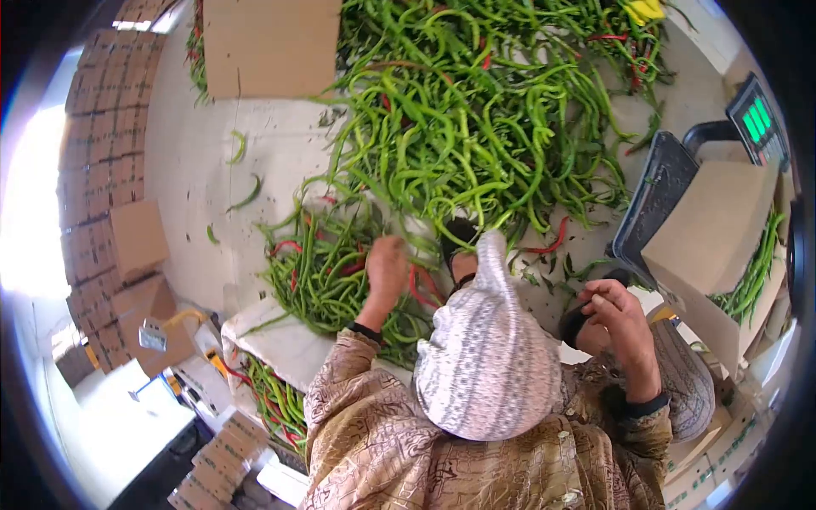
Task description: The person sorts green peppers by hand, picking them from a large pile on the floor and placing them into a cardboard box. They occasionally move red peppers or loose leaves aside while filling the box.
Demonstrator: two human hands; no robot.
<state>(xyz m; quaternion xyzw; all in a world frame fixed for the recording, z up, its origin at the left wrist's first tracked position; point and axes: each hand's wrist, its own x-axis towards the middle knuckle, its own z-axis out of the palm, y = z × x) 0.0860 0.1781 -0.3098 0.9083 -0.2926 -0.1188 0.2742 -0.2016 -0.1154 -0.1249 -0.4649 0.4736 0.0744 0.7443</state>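
Observation:
A big heap of long green chili peppers (pixel 476 110), with a few red ones mixed in, covers the floor ahead. Nearer to me lies a smaller bunch of green and red peppers (pixel 319 268). My left hand (pixel 387 268) reaches onto this bunch and touches it. The hand is blurred, so its grip is unclear. My right hand (pixel 619 319) hovers near my knee with its fingers curled, beside a dark object (pixel 576 327). Nothing shows clearly inside the hand. A patterned head scarf (pixel 484 365) hides the space between my arms.
A cardboard box (pixel 722 246) holding green peppers sits on a scale with a green display (pixel 758 123) at right. Another cardboard sheet (pixel 270 47) lies at the top. Stacked cartons (pixel 110 144) line the left wall. A white crate of peppers (pixel 272 387) stands at lower left.

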